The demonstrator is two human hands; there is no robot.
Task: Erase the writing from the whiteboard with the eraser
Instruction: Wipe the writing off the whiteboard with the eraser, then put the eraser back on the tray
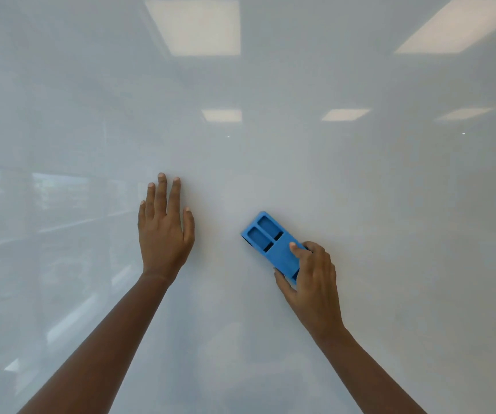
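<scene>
Your left hand lies flat against the whiteboard, palm down. Its fingers are straight and slightly spread, the thumb is out to the right, and it holds nothing. Its bare forearm runs back to the near left corner of the view.

Your right hand grips the near end of the blue eraser. The thumb presses the eraser's left edge, the index finger lies along its top, and the other fingers curl over its right edge. That forearm runs back to the near right.

The eraser sits on the whiteboard just right of centre, apart from your left hand, with bare board between the two. It is a flat rectangular block, turned so that its far end leans to the left. The far half has two oblong recesses side by side, each ending in a dark slot. A thin dark strip shows under its left edge, where it meets the board.

The whiteboard fills the whole view, pale grey-white and glossy. Square ceiling light panels are reflected across its far part, with smaller ones nearer the middle. Faint window reflections sit at the left, beyond your left hand. Whether the eraser's whole underside touches the surface cannot be told.
</scene>
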